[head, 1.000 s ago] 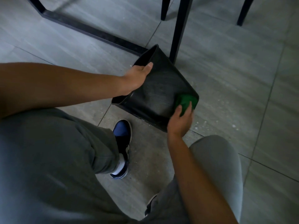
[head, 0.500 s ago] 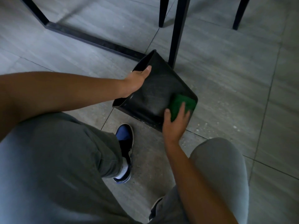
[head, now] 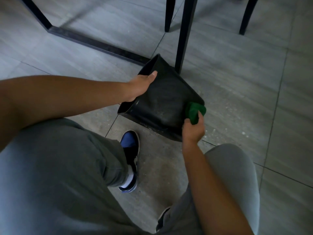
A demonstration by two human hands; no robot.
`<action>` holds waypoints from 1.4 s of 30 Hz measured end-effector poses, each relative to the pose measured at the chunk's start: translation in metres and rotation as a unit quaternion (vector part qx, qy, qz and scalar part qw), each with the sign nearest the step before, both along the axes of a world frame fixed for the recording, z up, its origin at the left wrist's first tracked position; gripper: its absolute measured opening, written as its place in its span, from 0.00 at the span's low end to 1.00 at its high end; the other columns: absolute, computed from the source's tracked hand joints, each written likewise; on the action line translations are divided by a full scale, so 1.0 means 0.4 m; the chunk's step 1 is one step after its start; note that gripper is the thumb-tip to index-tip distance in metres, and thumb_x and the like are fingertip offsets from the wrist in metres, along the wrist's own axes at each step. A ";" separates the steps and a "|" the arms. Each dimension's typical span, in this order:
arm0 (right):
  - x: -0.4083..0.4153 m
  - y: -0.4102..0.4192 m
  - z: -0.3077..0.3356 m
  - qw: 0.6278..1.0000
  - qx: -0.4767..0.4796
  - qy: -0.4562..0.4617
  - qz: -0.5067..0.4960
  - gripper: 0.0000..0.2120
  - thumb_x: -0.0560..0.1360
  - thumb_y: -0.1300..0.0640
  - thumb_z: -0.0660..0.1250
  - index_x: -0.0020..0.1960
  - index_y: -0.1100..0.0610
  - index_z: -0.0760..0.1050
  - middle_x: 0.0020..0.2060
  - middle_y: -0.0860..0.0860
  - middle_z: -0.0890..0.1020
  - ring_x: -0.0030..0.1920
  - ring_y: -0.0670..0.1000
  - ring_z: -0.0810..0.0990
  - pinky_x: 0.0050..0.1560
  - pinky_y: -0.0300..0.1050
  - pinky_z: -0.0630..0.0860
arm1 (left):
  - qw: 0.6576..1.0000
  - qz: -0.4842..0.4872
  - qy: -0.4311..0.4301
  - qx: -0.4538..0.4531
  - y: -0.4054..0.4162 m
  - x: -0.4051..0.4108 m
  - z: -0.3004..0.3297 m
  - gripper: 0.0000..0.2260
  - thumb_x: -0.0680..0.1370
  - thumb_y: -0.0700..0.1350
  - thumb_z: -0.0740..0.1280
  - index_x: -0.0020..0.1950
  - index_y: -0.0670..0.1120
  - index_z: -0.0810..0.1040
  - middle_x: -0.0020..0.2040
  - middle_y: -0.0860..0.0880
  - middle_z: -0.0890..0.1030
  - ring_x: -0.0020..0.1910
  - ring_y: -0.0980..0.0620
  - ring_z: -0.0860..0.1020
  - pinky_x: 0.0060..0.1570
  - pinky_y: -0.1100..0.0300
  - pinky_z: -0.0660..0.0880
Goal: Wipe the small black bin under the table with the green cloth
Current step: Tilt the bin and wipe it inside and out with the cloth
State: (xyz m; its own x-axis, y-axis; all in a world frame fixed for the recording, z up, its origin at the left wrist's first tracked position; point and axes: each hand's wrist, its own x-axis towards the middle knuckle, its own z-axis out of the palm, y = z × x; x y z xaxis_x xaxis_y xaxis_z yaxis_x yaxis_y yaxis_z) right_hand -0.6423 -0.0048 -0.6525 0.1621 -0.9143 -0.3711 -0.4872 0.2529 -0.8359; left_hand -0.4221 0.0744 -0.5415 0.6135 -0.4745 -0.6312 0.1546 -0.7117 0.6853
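Note:
The small black bin lies tipped on its side on the grey tiled floor, its open mouth facing left and its base to the right. My left hand grips the bin's rim at the upper left, thumb on the outer wall. My right hand holds the bunched green cloth against the bin's lower right corner near the base. Part of the cloth is hidden under my fingers.
A black table leg stands just behind the bin, with a black floor bar running left from it. Two more dark legs stand farther back. My knees and a blue-and-black shoe fill the foreground.
My right hand has slid the cloth from the bin's side wall toward the base corner and bunched it up. The left hand keeps its grip on the rim.

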 end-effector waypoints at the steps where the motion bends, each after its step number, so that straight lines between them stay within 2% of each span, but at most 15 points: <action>1: -0.006 -0.023 0.015 0.999 0.023 -0.013 -0.030 0.24 0.77 0.64 0.69 0.73 0.53 0.75 0.61 0.53 0.81 0.47 0.49 0.81 0.46 0.26 0.74 | 1.000 -0.011 -0.004 -0.005 -0.005 0.001 0.001 0.36 0.79 0.70 0.56 0.74 0.44 0.71 0.66 0.43 0.78 0.64 0.41 0.76 0.70 0.43 0.71; 3: -0.015 -0.057 0.055 0.995 0.030 -0.058 -0.069 0.21 0.76 0.66 0.69 0.67 0.52 0.79 0.56 0.52 0.83 0.38 0.45 0.80 0.32 0.25 0.73 | 1.000 -0.021 0.001 -0.009 -0.011 0.007 0.010 0.34 0.80 0.68 0.56 0.74 0.44 0.72 0.66 0.42 0.78 0.64 0.40 0.76 0.70 0.42 0.71; 5: -0.014 -0.073 0.102 0.985 0.059 -0.143 -0.074 0.17 0.72 0.63 0.70 0.59 0.49 0.81 0.53 0.55 0.86 0.45 0.55 0.85 0.41 0.40 0.83 | 1.000 -0.018 0.004 -0.016 -0.007 0.016 0.013 0.33 0.80 0.68 0.57 0.72 0.44 0.73 0.65 0.42 0.79 0.64 0.40 0.77 0.70 0.41 0.71; 8: 0.007 -0.083 0.142 0.953 0.136 -0.268 -0.048 0.11 0.70 0.61 0.70 0.51 0.55 0.80 0.46 0.57 0.85 0.48 0.61 0.84 0.48 0.57 0.82 | 0.999 -0.018 0.010 -0.030 -0.002 0.024 0.007 0.30 0.80 0.67 0.59 0.68 0.44 0.77 0.61 0.42 0.82 0.61 0.41 0.80 0.68 0.42 0.74; 11: 0.020 -0.077 0.137 0.975 0.094 -0.198 0.041 0.13 0.73 0.57 0.69 0.56 0.60 0.81 0.48 0.55 0.85 0.49 0.56 0.85 0.52 0.53 0.82 | 0.999 -0.021 -0.004 -0.035 -0.005 0.020 0.005 0.31 0.81 0.66 0.59 0.69 0.43 0.77 0.62 0.42 0.82 0.60 0.41 0.81 0.66 0.44 0.76; 14: 0.019 -0.058 0.093 0.987 0.067 -0.096 0.111 0.15 0.76 0.54 0.68 0.62 0.56 0.80 0.53 0.52 0.85 0.56 0.55 0.83 0.61 0.55 0.81 | 0.999 -0.033 -0.016 -0.031 -0.007 0.013 0.004 0.31 0.81 0.66 0.60 0.72 0.43 0.76 0.64 0.42 0.81 0.62 0.42 0.80 0.67 0.46 0.76; 19: 0.031 -0.034 0.086 0.988 -0.030 -0.043 0.143 0.36 0.75 0.44 0.73 0.78 0.53 0.66 0.67 0.52 0.79 0.66 0.54 0.79 0.67 0.51 0.77 | 0.997 -0.054 -0.045 -0.034 -0.006 0.011 0.000 0.28 0.79 0.65 0.63 0.68 0.44 0.79 0.60 0.44 0.83 0.58 0.45 0.82 0.64 0.49 0.78; 21: 0.028 -0.019 0.087 0.981 -0.088 0.005 0.174 0.35 0.76 0.46 0.74 0.78 0.56 0.65 0.69 0.55 0.78 0.68 0.57 0.77 0.67 0.49 0.75 | 0.996 -0.068 -0.050 -0.027 -0.003 0.008 -0.006 0.33 0.75 0.70 0.64 0.67 0.46 0.80 0.60 0.45 0.83 0.58 0.44 0.82 0.63 0.47 0.78; 24: 0.030 0.052 0.118 0.975 -0.121 -0.030 0.183 0.30 0.77 0.51 0.75 0.74 0.58 0.69 0.66 0.55 0.80 0.65 0.55 0.79 0.62 0.41 0.72 | 0.993 -0.099 -0.052 -0.025 0.002 -0.007 -0.005 0.29 0.79 0.66 0.64 0.70 0.46 0.78 0.62 0.47 0.82 0.60 0.47 0.80 0.65 0.51 0.76; 26: 0.053 0.125 0.135 0.957 -0.185 -0.032 0.222 0.30 0.75 0.51 0.75 0.73 0.58 0.70 0.66 0.56 0.80 0.65 0.56 0.78 0.65 0.47 0.74 | 0.993 -0.111 -0.035 -0.029 -0.003 -0.013 -0.013 0.27 0.81 0.63 0.63 0.70 0.44 0.77 0.61 0.48 0.81 0.60 0.48 0.80 0.65 0.54 0.76; 30: 0.103 0.192 0.112 0.916 -0.308 0.014 0.257 0.28 0.72 0.47 0.71 0.71 0.52 0.73 0.67 0.55 0.77 0.65 0.58 0.75 0.61 0.53 0.71 | 0.994 -0.107 -0.029 -0.009 -0.020 -0.025 -0.010 0.35 0.77 0.72 0.56 0.64 0.45 0.81 0.57 0.45 0.84 0.56 0.46 0.83 0.64 0.49 0.77; 32: 0.112 0.149 0.081 0.908 -0.339 0.054 0.238 0.27 0.72 0.47 0.71 0.68 0.54 0.75 0.64 0.58 0.77 0.62 0.62 0.76 0.58 0.56 0.72 | 0.992 -0.117 -0.040 -0.015 -0.028 -0.030 -0.001 0.29 0.81 0.66 0.57 0.64 0.44 0.81 0.58 0.47 0.84 0.57 0.48 0.82 0.64 0.52 0.76; 35: 0.083 0.042 0.023 0.933 -0.294 0.132 0.161 0.26 0.73 0.50 0.72 0.68 0.58 0.75 0.62 0.62 0.78 0.61 0.65 0.76 0.60 0.59 0.72 | 0.992 -0.109 -0.065 -0.011 -0.013 -0.022 -0.004 0.23 0.84 0.59 0.59 0.69 0.44 0.78 0.59 0.48 0.82 0.59 0.50 0.80 0.66 0.54 0.74; 39: 0.021 -0.055 -0.026 0.969 -0.180 0.166 -0.017 0.25 0.75 0.51 0.68 0.68 0.63 0.75 0.58 0.66 0.78 0.58 0.70 0.78 0.57 0.63 0.78 | 0.993 -0.098 -0.067 0.005 0.008 -0.011 -0.016 0.23 0.84 0.60 0.59 0.67 0.45 0.79 0.57 0.47 0.83 0.58 0.47 0.82 0.64 0.51 0.77; 42: 0.052 0.019 0.025 0.970 -0.189 0.145 0.048 0.31 0.74 0.53 0.70 0.75 0.57 0.69 0.61 0.64 0.77 0.60 0.66 0.77 0.60 0.59 0.76 | 0.994 -0.088 -0.067 0.001 -0.001 -0.011 -0.015 0.25 0.84 0.60 0.57 0.71 0.45 0.77 0.63 0.46 0.82 0.64 0.45 0.79 0.65 0.54 0.74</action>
State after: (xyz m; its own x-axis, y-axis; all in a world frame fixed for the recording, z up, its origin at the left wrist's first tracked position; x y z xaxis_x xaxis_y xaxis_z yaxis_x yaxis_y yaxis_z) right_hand -0.6216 0.0029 -0.6426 0.1928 -0.9797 -0.0554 -0.7213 -0.1032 -0.6849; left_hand -0.4266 0.0738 -0.5477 0.5996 -0.5812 -0.5502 -0.0662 -0.7211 0.6897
